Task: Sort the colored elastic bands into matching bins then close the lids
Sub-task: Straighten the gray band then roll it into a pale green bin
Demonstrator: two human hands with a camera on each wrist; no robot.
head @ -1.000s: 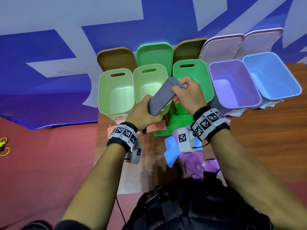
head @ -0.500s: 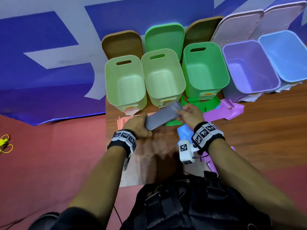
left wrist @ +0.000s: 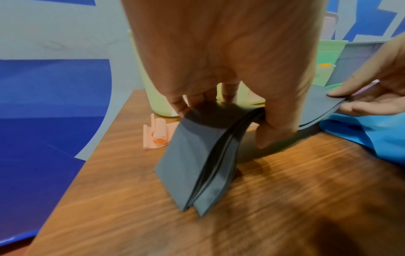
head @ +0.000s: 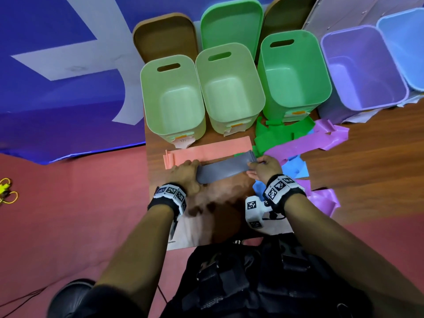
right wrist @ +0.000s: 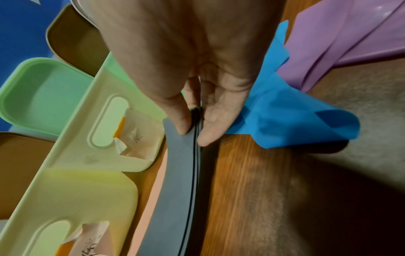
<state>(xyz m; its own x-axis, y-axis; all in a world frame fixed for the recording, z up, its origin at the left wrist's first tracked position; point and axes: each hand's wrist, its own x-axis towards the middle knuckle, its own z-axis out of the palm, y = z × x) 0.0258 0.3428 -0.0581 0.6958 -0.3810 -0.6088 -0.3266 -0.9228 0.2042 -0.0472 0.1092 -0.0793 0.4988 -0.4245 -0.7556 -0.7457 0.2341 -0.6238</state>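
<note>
A folded grey elastic band (head: 226, 169) stretches between both hands just above the wooden table (head: 367, 157). My left hand (head: 185, 174) grips its left end, and the loose grey layers (left wrist: 197, 166) hang down to the tabletop. My right hand (head: 263, 167) pinches the right end of the grey band (right wrist: 186, 173) between thumb and fingers. A salmon band (head: 206, 151) lies flat behind it. Green bands (head: 277, 134), purple bands (head: 305, 143) and blue bands (head: 296, 168) lie heaped to the right. Five open bins stand in a row: two pale green (head: 172, 99) (head: 229, 88), one green (head: 296, 72), one purple (head: 364, 67), one blue (head: 403, 42).
Lids lean behind the bins: two brown (head: 165, 35), one green (head: 231, 21), pale ones (head: 339, 12) at the right. The table's left edge (head: 146, 171) borders a red floor. A blue and white mat (head: 68, 65) lies to the left.
Both hands brought the grey band down from above the bins to just over the table in front of them. It now lies more level between the hands.
</note>
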